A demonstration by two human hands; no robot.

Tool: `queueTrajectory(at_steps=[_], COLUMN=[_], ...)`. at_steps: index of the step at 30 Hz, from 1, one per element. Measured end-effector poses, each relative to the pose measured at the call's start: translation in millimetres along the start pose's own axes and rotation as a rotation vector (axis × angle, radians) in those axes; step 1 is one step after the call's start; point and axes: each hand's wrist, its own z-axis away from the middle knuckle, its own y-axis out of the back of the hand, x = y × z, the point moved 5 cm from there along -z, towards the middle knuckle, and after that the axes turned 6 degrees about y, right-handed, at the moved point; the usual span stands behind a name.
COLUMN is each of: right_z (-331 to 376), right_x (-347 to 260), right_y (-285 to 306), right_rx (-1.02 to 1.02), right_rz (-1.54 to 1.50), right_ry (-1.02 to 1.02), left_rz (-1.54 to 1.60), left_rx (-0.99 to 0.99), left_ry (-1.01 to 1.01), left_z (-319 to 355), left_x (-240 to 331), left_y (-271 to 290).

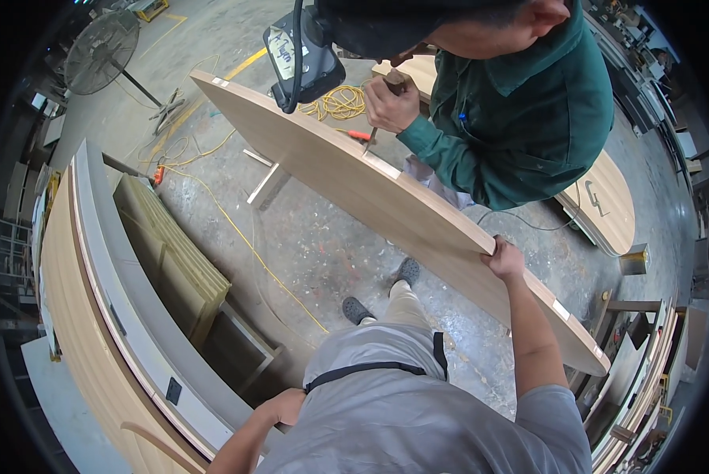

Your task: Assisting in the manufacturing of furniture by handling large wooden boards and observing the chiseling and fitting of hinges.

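A large, light wooden panel [335, 189] stands on its long edge, running from upper left to lower right. My right hand [504, 259] is closed over its upper edge, fingers wrapped round it. Beside my left hip is my left hand [285, 405], close against the grey shirt; its fingers are hidden. Across the panel, a person in a green jacket [520, 126] leans over it. That person's hand [392, 101] holds a chisel [371, 139] upright by its wooden handle, its tip at a pale recess [382, 165] in the panel's edge.
A wooden strut [268, 183] sticks out near the panel's foot. Yellow cable [271, 272] trails across the floor. Stacked boards [169, 253] and a curved panel [125, 316] stand at left. A floor fan [106, 55] is at far left; a clamp lies on a board [611, 189] at right.
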Motion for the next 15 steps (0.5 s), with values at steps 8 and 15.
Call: queueTrajectory(at_steps=[8,15], right_z=[-0.3,-2.1], right_x=[-1.4,-1.5], right_y=[5.2,7.6], right_rx=[0.022,0.018], right_rz=[-0.022,-0.013], right_ry=[0.019,0.030], left_rz=[0.017,0.024], left_rx=[0.037,0.046], left_ry=[-0.018,-0.021], left_z=[-1.4,-0.7], left_x=[-1.3,6.3], left_y=[-0.6,9.1])
